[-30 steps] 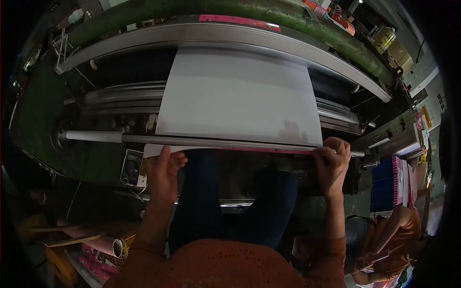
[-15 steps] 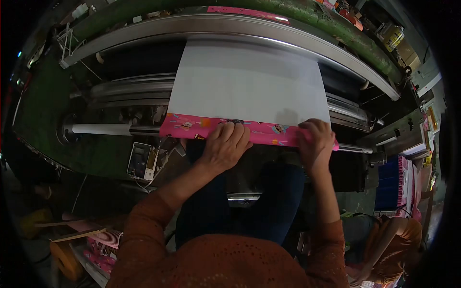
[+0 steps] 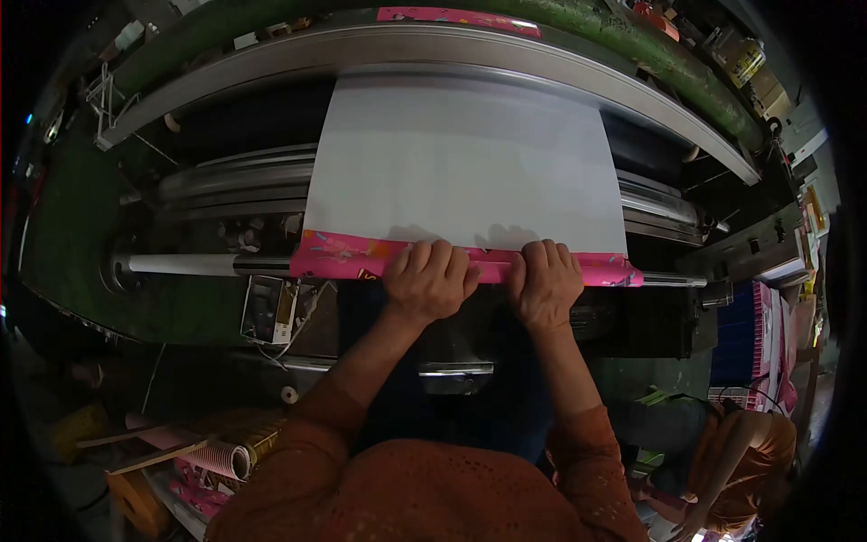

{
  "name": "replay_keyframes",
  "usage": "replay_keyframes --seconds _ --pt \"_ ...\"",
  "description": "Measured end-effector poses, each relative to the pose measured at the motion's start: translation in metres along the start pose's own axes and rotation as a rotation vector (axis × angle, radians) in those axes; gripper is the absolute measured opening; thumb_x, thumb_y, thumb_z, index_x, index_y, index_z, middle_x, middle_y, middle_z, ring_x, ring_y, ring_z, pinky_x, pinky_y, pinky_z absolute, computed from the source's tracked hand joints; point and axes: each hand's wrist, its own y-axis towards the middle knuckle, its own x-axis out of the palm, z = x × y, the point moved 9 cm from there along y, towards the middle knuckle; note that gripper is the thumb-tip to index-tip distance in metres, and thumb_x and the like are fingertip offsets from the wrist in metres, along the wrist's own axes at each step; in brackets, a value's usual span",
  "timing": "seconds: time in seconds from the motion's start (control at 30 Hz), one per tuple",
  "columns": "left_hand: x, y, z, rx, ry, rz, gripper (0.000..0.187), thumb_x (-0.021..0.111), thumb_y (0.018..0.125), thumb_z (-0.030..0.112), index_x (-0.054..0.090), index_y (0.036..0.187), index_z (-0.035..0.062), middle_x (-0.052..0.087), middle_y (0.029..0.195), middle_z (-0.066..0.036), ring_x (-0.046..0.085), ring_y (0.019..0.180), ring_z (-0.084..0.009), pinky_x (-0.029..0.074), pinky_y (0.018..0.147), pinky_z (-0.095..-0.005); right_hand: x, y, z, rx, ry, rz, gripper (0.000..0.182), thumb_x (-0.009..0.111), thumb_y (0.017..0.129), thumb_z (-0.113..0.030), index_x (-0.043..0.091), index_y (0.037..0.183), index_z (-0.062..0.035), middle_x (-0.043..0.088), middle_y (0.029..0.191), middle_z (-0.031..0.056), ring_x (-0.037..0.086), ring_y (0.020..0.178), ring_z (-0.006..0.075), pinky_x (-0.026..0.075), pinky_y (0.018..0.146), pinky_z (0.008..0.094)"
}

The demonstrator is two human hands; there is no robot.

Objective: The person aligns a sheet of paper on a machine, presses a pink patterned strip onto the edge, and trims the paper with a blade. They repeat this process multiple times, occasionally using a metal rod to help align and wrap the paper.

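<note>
A wide white sheet of paper comes down from under a metal bar to a horizontal shaft. There its pink printed side shows as a roll of pink printed paper wound on the shaft. My left hand lies on the roll left of its middle, fingers curled over the top. A short way to its right, my right hand grips the same roll, with its thumb at the front. Both hands hide parts of the print.
The metal crossbar spans the machine in front of a green beam. The white-sleeved shaft end is at left, with a small boxy device below. Another person is at the lower right.
My right hand has moved left along the roll, closer to my left hand. My head view has shifted slightly. The roll now shows a narrower pink band.
</note>
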Motion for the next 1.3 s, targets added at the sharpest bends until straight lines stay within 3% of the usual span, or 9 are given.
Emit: replay_keyframes --seconds 0.17,0.47,0.6,0.67,0.83,0.93,1.13,1.23,1.3 --pt "-0.002 0.012 -0.007 -0.098 -0.103 -0.084 0.029 0.061 0.084 0.031 0.047 0.066 0.0123 0.044 0.063 -0.001 0.046 0.057 -0.0170 0.034 0.052 -0.0286 0.000 0.010 0.003 0.040 0.042 -0.062 0.019 0.065 0.080 -0.019 0.051 0.071 -0.0091 0.052 0.065 0.0073 0.053 0.062 0.0270 0.041 0.055 0.0376" --pt "0.009 0.036 -0.017 -0.169 -0.260 -0.320 0.019 0.070 0.075 0.020 0.060 0.075 0.0047 0.060 0.096 -0.010 0.055 0.104 -0.0294 0.046 0.083 -0.0411 0.006 0.033 0.009 0.126 0.143 -0.229 0.015 0.066 0.082 -0.019 0.059 0.077 -0.0067 0.058 0.071 0.0068 0.057 0.072 0.0267 0.045 0.060 0.0375" --pt "-0.003 0.042 -0.032 -0.215 -0.451 -0.226 0.017 0.066 0.081 0.018 0.063 0.086 0.0022 0.059 0.106 -0.013 0.055 0.107 -0.0320 0.044 0.091 -0.0475 0.004 0.055 0.016 0.132 0.134 -0.097 0.015 0.066 0.081 -0.019 0.061 0.078 -0.0056 0.061 0.083 0.0079 0.057 0.085 0.0268 0.043 0.070 0.0401" --pt "-0.048 0.044 -0.038 -0.108 -0.359 0.117 0.026 0.062 0.085 0.021 0.059 0.103 0.0011 0.057 0.116 -0.016 0.055 0.110 -0.0323 0.043 0.095 -0.0488 0.015 0.067 0.023 0.140 0.102 -0.074 0.015 0.066 0.080 -0.019 0.060 0.077 -0.0056 0.061 0.086 0.0082 0.056 0.087 0.0269 0.042 0.072 0.0410" --pt "0.001 0.007 0.011 -0.217 -0.246 -0.521 0.058 0.062 0.085 0.032 0.048 0.131 -0.0005 0.044 0.139 -0.022 0.034 0.135 -0.0406 0.030 0.104 -0.0579 0.045 0.116 0.045 0.092 -0.066 -0.117 0.013 0.067 0.080 -0.018 0.063 0.087 -0.0069 0.066 0.094 0.0079 0.059 0.091 0.0283 0.044 0.076 0.0401" --pt "0.018 0.038 0.003 -0.088 -0.094 -0.499 0.058 0.065 0.083 0.031 0.050 0.129 -0.0006 0.042 0.141 -0.021 0.034 0.135 -0.0393 0.028 0.105 -0.0574 -0.001 0.103 0.028 0.037 0.063 0.122 0.015 0.065 0.081 -0.016 0.064 0.093 -0.0070 0.066 0.097 0.0080 0.059 0.096 0.0279 0.043 0.081 0.0407" --pt "0.004 0.086 -0.034 -0.141 -0.102 -0.140 0.041 0.054 0.090 0.019 0.052 0.126 0.0005 0.044 0.141 -0.018 0.034 0.136 -0.0384 0.025 0.110 -0.0546 -0.004 0.013 -0.009 0.123 0.163 -0.146 0.048 0.064 0.083 -0.021 0.053 0.127 -0.0053 0.055 0.128 0.0138 0.045 0.126 0.0313 0.034 0.100 0.0461" --pt "-0.018 0.038 0.010 -0.044 -0.189 -0.182 0.059 0.061 0.085 0.039 0.050 0.129 0.0010 0.044 0.140 -0.020 0.034 0.136 -0.0382 0.026 0.108 -0.0559 0.002 0.050 0.006 0.119 0.137 -0.075 0.049 0.063 0.084 -0.020 0.051 0.127 -0.0011 0.052 0.130 0.0162 0.043 0.128 0.0335 0.030 0.102 0.0482" --pt "0.019 0.004 0.033 -0.110 -0.194 -0.567 0.060 0.061 0.085 0.036 0.049 0.131 0.0001 0.043 0.141 -0.020 0.032 0.137 -0.0378 0.022 0.110 -0.0545 0.012 0.080 0.024 0.113 0.120 0.066 0.042 0.060 0.085 -0.017 0.052 0.121 0.0021 0.053 0.128 0.0188 0.043 0.127 0.0350 0.031 0.101 0.0485"
